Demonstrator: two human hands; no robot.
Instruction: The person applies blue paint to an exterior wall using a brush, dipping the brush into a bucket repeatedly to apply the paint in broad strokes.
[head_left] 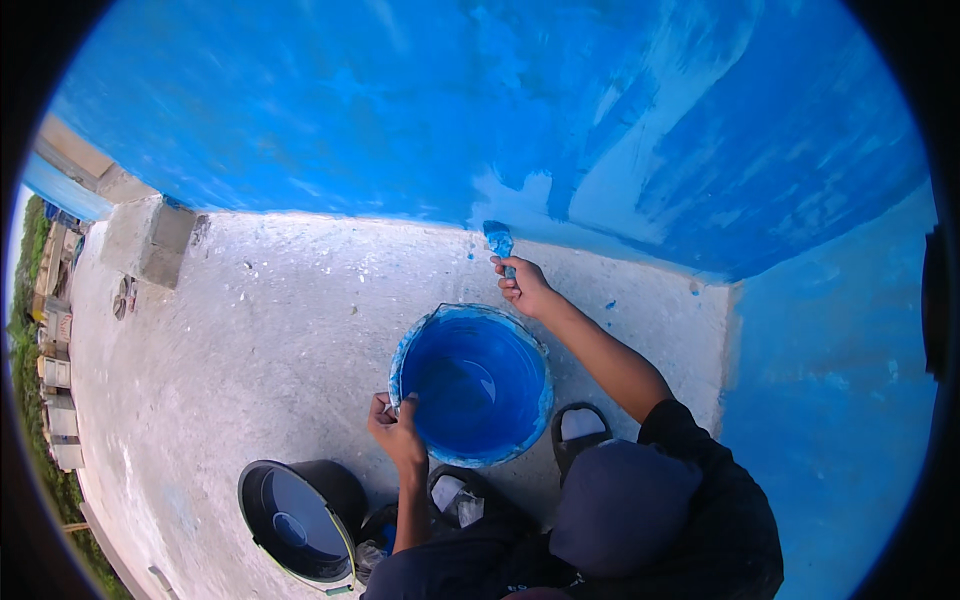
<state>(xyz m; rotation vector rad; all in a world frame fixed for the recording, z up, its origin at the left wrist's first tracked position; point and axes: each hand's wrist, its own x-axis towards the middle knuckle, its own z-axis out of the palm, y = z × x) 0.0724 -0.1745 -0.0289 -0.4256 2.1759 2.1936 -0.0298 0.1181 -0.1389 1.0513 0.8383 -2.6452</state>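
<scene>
My right hand point(522, 288) grips a paintbrush point(498, 238) coated in blue, its bristles at the foot of the blue-painted wall point(350, 100), which has paler, patchy areas above the brush. Below it a bucket point(542, 390) of blue paint, its rim crusted with paint, stands between my arms. My left hand point(398, 425) has its fingers closed on the left side of that bucket's rim. My sandalled foot point(580, 425) is just right of the bucket.
A black bucket point(345, 480) holding dark liquid stands at the lower left. A concrete step point(165, 245) juts out at the upper left. Another blue wall point(820, 390) meets the pale floor point(230, 360) on the right. Beyond the far-left edge are structures and greenery.
</scene>
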